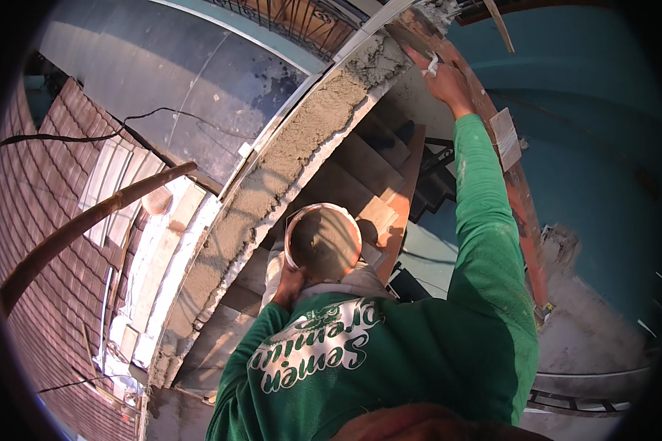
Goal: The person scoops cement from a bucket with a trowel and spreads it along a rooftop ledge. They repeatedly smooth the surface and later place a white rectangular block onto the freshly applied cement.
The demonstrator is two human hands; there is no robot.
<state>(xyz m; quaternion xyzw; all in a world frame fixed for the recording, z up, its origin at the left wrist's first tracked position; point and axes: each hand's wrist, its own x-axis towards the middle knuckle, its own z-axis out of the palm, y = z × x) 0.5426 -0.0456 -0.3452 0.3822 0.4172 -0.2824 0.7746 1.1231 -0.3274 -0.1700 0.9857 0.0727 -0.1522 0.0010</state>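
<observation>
My left hand (pixel 290 283) grips the near left rim of a round bucket (pixel 324 239) of grey wet mix, held against my legs. My right arm reaches up to the upper right, where my right hand (pixel 447 87) is closed on a tool with a pale handle (pixel 432 65), likely a trowel, at the top end of a reddish board (pixel 522 220). Its blade is hard to make out. A band of rough wet mortar (pixel 287 165) runs diagonally along the narrow wall beside me, from top centre down to lower left.
Wooden steps (pixel 368 169) and planks descend below me. Left are a dark flat panel (pixel 169 81), tiled roofing (pixel 44 220), a curved rusty pipe (pixel 73 231) and a black cable (pixel 66 137). A metal railing (pixel 294 22) is at top. A drop to a teal surface (pixel 581 147) lies right.
</observation>
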